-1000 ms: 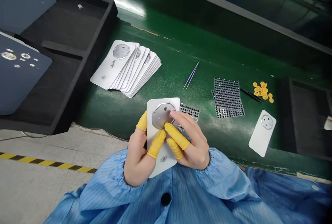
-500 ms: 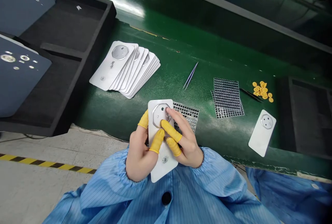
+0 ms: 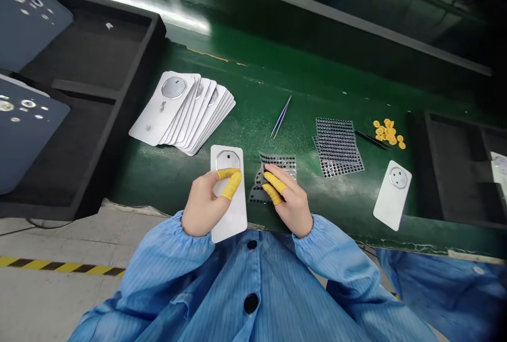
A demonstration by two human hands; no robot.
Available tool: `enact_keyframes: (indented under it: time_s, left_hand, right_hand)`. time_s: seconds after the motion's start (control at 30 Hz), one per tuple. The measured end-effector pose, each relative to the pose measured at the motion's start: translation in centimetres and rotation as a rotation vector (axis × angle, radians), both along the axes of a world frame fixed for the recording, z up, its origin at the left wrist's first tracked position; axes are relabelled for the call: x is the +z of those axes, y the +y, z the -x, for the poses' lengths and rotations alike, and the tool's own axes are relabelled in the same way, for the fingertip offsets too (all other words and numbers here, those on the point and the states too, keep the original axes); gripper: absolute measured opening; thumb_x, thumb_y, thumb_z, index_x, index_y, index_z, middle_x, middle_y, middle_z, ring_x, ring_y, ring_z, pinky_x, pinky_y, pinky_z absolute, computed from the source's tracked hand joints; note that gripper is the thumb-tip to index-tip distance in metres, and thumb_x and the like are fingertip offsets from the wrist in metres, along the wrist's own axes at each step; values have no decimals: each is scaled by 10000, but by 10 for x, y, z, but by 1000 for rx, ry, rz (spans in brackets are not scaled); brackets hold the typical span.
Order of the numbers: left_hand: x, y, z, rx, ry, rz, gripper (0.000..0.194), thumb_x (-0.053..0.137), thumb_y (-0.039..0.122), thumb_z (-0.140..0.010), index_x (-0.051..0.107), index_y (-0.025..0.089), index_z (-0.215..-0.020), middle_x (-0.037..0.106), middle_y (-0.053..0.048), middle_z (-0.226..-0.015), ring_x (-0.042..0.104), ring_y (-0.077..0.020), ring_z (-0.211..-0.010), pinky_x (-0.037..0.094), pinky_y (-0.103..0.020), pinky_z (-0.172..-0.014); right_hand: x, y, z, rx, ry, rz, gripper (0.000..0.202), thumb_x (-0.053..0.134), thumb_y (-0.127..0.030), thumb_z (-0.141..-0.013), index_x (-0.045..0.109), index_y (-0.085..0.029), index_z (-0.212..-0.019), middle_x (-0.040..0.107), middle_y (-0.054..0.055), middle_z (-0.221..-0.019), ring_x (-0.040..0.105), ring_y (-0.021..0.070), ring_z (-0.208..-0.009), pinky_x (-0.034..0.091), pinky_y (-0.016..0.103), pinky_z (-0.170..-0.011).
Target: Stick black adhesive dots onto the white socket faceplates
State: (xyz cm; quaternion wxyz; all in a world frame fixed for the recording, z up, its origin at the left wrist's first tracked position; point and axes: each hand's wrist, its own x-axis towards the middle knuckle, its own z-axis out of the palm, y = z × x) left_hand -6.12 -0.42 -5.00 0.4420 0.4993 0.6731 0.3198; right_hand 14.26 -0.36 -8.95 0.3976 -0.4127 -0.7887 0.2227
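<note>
A white phone-shaped panel [image 3: 234,212] with a round-cornered silver disc lies at the bench's front edge. My left hand [image 3: 212,197] is over it, thumb and forefinger in yellow finger cots pinched together just below the disc; whatever is between them is too small to make out. To the right, my right hand [image 3: 291,199] grips a clear sheet of small black dots [image 3: 287,162], whose left side bends up near the fingertips. Yellow cots cover two of that hand's fingers.
Fanned white panels [image 3: 174,112] lie left, beside a black tray [image 3: 130,83] with blue-grey panels. Blue tweezers [image 3: 281,116], more dot sheets [image 3: 338,146], black tweezers [image 3: 373,140], yellow finger cots [image 3: 387,132] and a single white panel [image 3: 392,199] lie across the bench. Another black tray [image 3: 451,173] stands right.
The white panel has gone from being held up in both hands to lying lower on the bench. My right hand has left it and moved onto the dot sheet, which now bends.
</note>
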Motion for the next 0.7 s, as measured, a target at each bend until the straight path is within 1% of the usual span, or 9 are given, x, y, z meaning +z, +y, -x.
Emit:
enact_keyframes:
  time_s: [0.1,0.17,0.23,0.33,0.4,0.47,0.57,0.63,0.7]
  left_hand:
    - [-2,8,-14,-25,-101,31,377,685,425,-732,751,113,-935,767,-109,-936,700,-303,-923,520,-411,-904]
    - [-4,11,-17,-46,-154,43,326,715,366,-698,757,120,-907,772,-97,-916,708,-292,-898,529,-408,-896]
    - [-7,12,-17,-56,-188,46,285,710,324,-690,761,127,-891,773,-91,-915,710,-288,-897,536,-406,-886]
    - [-8,12,-16,-72,-214,50,256,686,306,-707,763,133,-879,773,-86,-923,710,-284,-902,545,-399,-868]
    - [-7,12,-16,-87,-251,64,255,679,315,-718,761,129,-872,772,-91,-922,710,-284,-897,550,-399,-856]
    - [-4,11,-16,-98,-328,97,259,675,333,-732,758,127,-866,772,-95,-901,711,-282,-883,559,-398,-832]
    - [-2,10,-18,-84,-432,147,271,688,349,-737,751,126,-878,771,-96,-856,715,-274,-842,575,-385,-775]
    - [-4,8,-19,-68,-424,129,275,718,335,-713,745,124,-887,769,-98,-865,716,-269,-825,581,-375,-759]
    - [-6,6,-21,-73,-362,69,258,725,312,-702,740,126,-881,768,-97,-871,717,-266,-827,583,-371,-771]
  right_hand:
    - [4,0,-6,111,-27,-29,418,490,-54,-895,549,-202,-1282,587,144,-1318,501,237,-1295,496,486,-1035]
    - [4,-1,-9,192,-70,-40,422,466,-32,-893,553,-206,-1267,575,145,-1333,482,230,-1310,496,489,-1032]
    - [3,-1,-11,224,-85,-21,415,470,-43,-897,546,-211,-1268,576,144,-1332,497,219,-1297,507,468,-1021]
    - [4,0,-7,153,-36,8,384,515,-84,-898,560,-216,-1255,620,133,-1266,581,202,-1196,547,411,-965]
    - [9,5,-2,92,6,-25,347,549,-99,-887,593,-213,-1213,655,122,-1192,626,196,-1105,565,385,-913]
    - [14,12,3,92,22,-69,312,563,-109,-882,614,-208,-1174,673,112,-1130,643,191,-1042,573,369,-870]
    - [17,20,8,133,32,-85,283,558,-109,-886,613,-188,-1152,674,117,-1097,642,187,-1021,574,359,-850]
    - [15,22,10,137,63,-68,279,554,-94,-885,604,-174,-1148,666,128,-1103,634,187,-1034,569,359,-860]
    - [13,22,11,122,93,-51,277,546,-89,-889,592,-179,-1147,659,126,-1110,627,183,-1046,564,361,-867]
